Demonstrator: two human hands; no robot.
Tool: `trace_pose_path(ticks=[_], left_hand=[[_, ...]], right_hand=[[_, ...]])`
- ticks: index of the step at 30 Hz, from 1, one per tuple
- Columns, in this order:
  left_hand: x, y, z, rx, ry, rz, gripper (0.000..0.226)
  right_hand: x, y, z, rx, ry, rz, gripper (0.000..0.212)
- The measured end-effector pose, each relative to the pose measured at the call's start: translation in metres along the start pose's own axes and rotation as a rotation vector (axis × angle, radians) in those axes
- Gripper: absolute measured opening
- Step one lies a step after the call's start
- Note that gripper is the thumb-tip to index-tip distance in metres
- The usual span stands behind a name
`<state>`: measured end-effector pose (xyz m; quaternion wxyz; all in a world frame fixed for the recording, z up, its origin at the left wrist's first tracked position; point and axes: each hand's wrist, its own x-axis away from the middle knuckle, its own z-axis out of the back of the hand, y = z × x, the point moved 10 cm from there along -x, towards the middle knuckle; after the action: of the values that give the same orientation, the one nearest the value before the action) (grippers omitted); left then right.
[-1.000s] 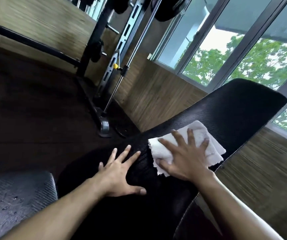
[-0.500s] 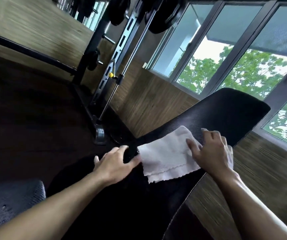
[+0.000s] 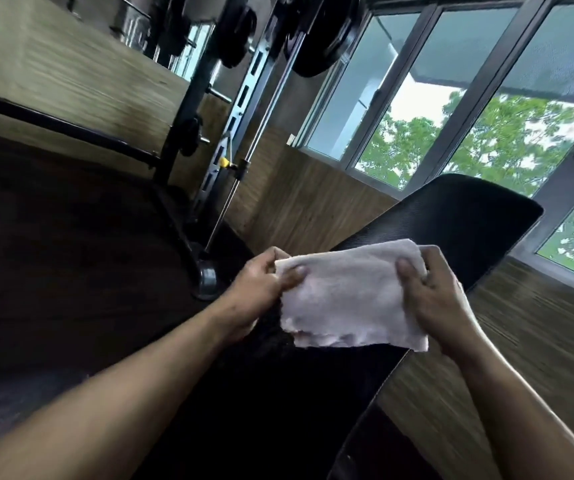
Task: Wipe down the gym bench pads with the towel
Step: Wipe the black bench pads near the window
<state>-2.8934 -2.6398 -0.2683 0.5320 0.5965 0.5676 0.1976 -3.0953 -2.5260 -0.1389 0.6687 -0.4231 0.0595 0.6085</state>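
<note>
Towel [image 3: 347,299] is lifted just above the bench [image 3: 451,230] back pad; my left hand [image 3: 261,289] and right hand [image 3: 427,292] pinch opposite ends, likely refolding for a clean face.

Both bare forearms reach forward side by side. The left hand [image 3: 261,289] pinches the towel's [image 3: 351,299] left end, thumb on top; the right hand [image 3: 431,292] grips its right end, fingers curled behind.

Single head-worn wide-angle view, tilted, looking forward and down, close over bench pad [image 3: 451,216]
</note>
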Motion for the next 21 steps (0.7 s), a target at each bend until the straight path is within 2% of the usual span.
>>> trace_pose_path(ticks=[4,8,9,11,13,14,17,21], left_hand=[[0.001,0.021,-0.004,-0.135,0.124,-0.149,0.020],[0.005,0.037,-0.005,-0.349,0.200,-0.174,0.016],[0.006,0.036,-0.009,-0.328,0.172,-0.158,0.018],[0.009,0.023,-0.021,-0.112,0.078,-0.024,0.026],[0.016,0.003,-0.034,0.109,-0.034,0.135,0.046],[0.017,-0.004,-0.039,0.116,-0.083,0.161,0.055],[0.016,-0.002,-0.034,0.020,-0.057,0.118,0.062],[0.008,-0.001,-0.031,0.185,-0.035,0.084,0.066]], right_hand=[[0.008,-0.014,0.013,-0.042,0.130,0.049,0.006],[0.010,-0.013,0.016,0.051,0.122,0.016,0.010],[0.010,-0.014,0.018,0.057,0.114,0.014,0.013],[0.008,-0.012,0.020,0.059,0.100,0.012,0.017],[0.005,-0.005,0.014,0.038,0.067,-0.004,0.024],[0.002,-0.001,0.010,0.020,0.055,-0.018,0.027],[-0.004,0.010,0.005,-0.002,0.059,-0.082,0.027],[-0.007,0.012,0.023,0.024,0.176,-0.079,0.033]])
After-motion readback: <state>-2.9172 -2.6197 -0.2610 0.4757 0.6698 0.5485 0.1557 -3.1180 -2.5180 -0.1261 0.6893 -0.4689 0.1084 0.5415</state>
